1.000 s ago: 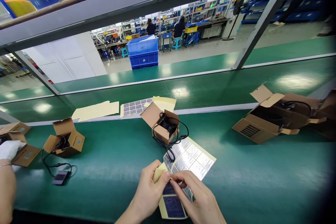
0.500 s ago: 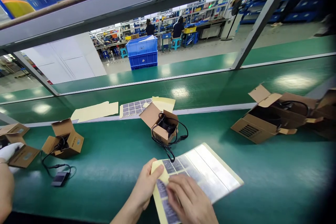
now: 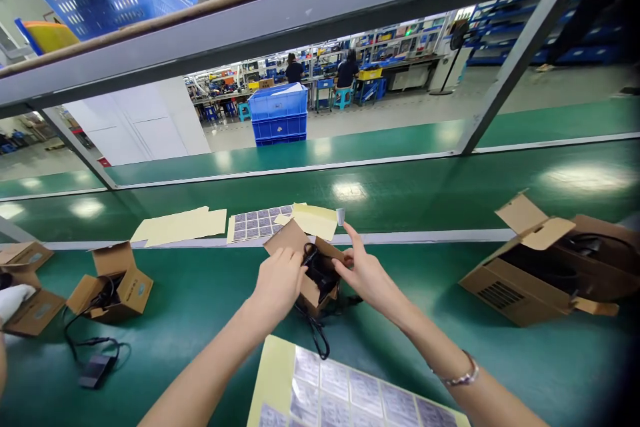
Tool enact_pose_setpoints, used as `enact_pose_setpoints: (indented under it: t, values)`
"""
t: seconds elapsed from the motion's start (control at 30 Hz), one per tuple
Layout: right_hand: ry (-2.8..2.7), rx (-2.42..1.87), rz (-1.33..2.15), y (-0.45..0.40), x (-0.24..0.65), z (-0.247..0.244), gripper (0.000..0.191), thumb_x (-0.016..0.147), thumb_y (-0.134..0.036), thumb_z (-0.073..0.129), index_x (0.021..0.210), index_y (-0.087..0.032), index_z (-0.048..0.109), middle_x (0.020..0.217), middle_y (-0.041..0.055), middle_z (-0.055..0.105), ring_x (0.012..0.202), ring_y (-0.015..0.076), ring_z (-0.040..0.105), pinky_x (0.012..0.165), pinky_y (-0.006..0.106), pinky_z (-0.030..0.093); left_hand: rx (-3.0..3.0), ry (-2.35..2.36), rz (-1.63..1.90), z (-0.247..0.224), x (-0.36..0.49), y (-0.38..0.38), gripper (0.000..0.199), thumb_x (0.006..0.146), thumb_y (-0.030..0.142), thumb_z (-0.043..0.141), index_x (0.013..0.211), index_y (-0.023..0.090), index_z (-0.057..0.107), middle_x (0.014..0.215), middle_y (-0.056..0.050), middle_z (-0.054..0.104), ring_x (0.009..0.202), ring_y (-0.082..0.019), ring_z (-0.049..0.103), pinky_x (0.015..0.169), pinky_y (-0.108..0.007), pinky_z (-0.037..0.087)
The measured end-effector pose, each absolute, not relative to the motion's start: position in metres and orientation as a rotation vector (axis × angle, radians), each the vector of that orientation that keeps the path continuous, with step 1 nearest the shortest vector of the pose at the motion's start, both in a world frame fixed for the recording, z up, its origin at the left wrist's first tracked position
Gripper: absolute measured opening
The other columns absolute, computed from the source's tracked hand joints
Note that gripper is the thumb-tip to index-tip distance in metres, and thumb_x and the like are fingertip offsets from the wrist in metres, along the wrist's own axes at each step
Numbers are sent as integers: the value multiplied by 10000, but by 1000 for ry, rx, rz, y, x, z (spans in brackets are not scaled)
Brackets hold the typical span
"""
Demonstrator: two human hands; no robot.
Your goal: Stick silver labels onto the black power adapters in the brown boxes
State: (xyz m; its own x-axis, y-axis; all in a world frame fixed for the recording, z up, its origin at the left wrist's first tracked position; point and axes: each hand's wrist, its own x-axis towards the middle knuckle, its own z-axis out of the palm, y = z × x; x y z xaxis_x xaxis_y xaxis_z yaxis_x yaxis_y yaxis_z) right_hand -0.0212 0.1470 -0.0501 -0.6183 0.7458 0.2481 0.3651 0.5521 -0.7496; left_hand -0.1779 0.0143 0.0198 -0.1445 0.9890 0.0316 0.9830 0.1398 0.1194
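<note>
An open cardboard box [image 3: 313, 301] with a black cable and a black device inside stands in front of me on the green bench. My left hand [image 3: 280, 280] has its fingers curled over the box's left side. At the right flap, my right hand [image 3: 364, 273] touches the cardboard with its thumb and bent fingers. Its index finger points up, and a small silver sticker [image 3: 341, 216] clings to the tip. A sheet of silver stickers [image 3: 350, 392] on yellow backing lies nearest me, partly out of frame. Black cable [image 3: 317, 337] hangs over the box's front.
Yellow backing sheets [image 3: 183, 225] and another sticker sheet [image 3: 257, 223] lie behind the box. Left stands an open box [image 3: 125, 290] with a black adapter [image 3: 97, 371] outside; more open boxes [image 3: 530, 280] stand right. A co-worker's white-gloved hand [image 3: 15, 300] shows far left.
My left hand has let go of the sticker sheet, which now lies on the bench. Both hands have moved forward to the box, the right with a sticker on its fingertip.
</note>
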Motion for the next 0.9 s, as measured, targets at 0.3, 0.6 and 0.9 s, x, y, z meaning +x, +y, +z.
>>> enact_pose_setpoints:
  t: [0.3,0.6,0.9]
  values:
    - [-2275,-921,829,126,-16,-56,726,942,-318,392,1573,-138,82,778,13,643,645,240,670,622,325,487,2006,2070,77,29,-205,56,116,789,195,634,677,168,623,688,-61,670,700,-241,658,621,-299,440]
    - [-2279,-853,841,134,-8,-48,692,965,-348,403,1569,-200,99,1003,77,698,816,241,716,713,361,556,1899,1924,388,68,-218,25,272,999,268,317,955,190,574,834,-30,714,800,-174,679,712,-260,498]
    - [-2507,-412,816,151,-45,29,726,956,-262,454,1588,-196,104,959,50,748,733,191,678,716,313,531,2132,1920,733,87,-228,27,208,990,228,449,1005,220,656,990,-22,702,908,-179,648,832,-277,496]
